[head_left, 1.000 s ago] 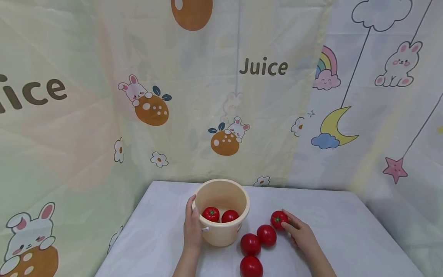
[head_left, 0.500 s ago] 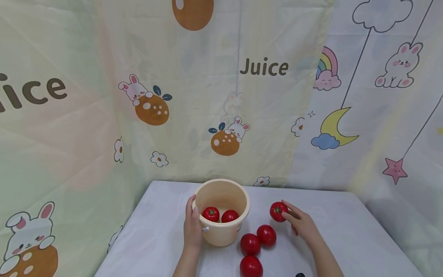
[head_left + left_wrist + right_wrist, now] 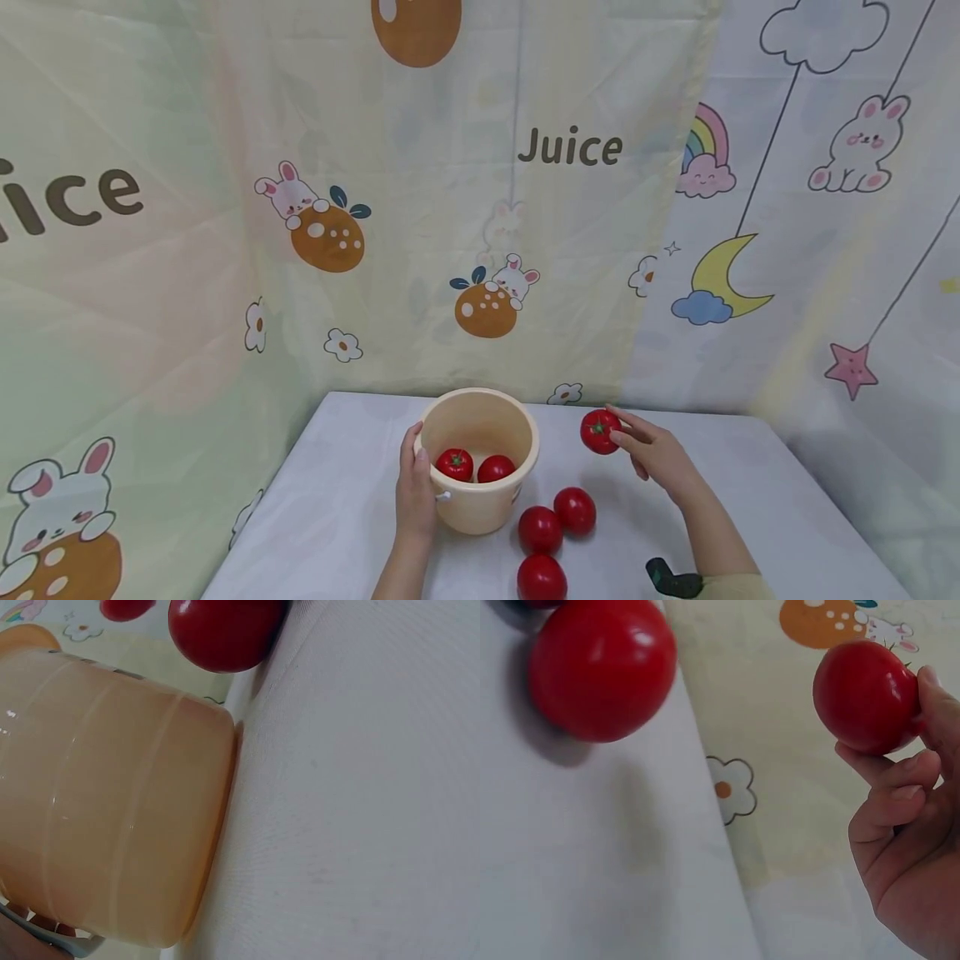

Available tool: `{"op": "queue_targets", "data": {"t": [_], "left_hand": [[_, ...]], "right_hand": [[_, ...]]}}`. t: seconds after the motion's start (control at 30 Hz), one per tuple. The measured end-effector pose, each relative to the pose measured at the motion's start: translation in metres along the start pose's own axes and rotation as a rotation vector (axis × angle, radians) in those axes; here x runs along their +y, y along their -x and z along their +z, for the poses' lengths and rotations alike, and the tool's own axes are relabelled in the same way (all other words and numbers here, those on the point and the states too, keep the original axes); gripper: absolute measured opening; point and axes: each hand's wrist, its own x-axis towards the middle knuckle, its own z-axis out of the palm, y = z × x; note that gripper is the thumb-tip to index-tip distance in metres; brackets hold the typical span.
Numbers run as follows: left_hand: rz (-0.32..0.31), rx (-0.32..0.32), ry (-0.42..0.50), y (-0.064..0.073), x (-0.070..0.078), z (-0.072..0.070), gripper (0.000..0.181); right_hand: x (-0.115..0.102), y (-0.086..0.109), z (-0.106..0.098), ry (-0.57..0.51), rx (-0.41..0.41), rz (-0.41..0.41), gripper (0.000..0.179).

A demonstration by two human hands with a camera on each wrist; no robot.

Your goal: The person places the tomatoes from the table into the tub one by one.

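My right hand (image 3: 660,457) pinches a red tomato (image 3: 600,432) with a green calyx between thumb and fingers. The right wrist view shows this tomato (image 3: 864,697) raised above the table level. At the cream bucket (image 3: 474,510), my left hand (image 3: 416,504) grips the left side near the rim. Two tomatoes, one showing its green top (image 3: 454,464) and one plain red tomato (image 3: 496,469), lie inside the bucket. Right of it on the table are three more: a far tomato (image 3: 575,511), a middle tomato (image 3: 540,530) and a near tomato (image 3: 542,577).
A white cloth covers the table (image 3: 337,475). Printed curtains (image 3: 405,367) hang right behind and along both sides. The bucket's grey handle (image 3: 75,943) shows by the left fingers in the left wrist view. A dark strap-like piece (image 3: 672,579) lies against the right sleeve (image 3: 735,587).
My right hand has lifted the pinched tomato off the table beside the others, moving it up and away from me. The left hand and bucket have stayed in place.
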Motion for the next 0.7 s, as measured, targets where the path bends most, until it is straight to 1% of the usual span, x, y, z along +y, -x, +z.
{"op": "queue_targets", "data": {"t": [0.13, 0.33, 0.57, 0.7], "left_hand": [[-0.003, -0.003, 0.0, 0.0, 0.0, 0.0, 0.042], [0.01, -0.005, 0.006, 0.0, -0.001, 0.0, 0.047], [0.013, -0.002, 0.01, -0.001, -0.001, 0.001, 0.045], [0.013, -0.011, 0.009, -0.001, -0.001, 0.0, 0.045]], "right_hand": [[-0.014, -0.005, -0.006, 0.021, -0.017, -0.037, 0.055], [-0.036, -0.013, -0.013, 0.029, -0.04, -0.06, 0.057], [-0.061, -0.023, -0.014, 0.016, -0.07, -0.121, 0.056], [-0.072, -0.03, -0.011, 0.009, -0.071, -0.132, 0.055]]}}
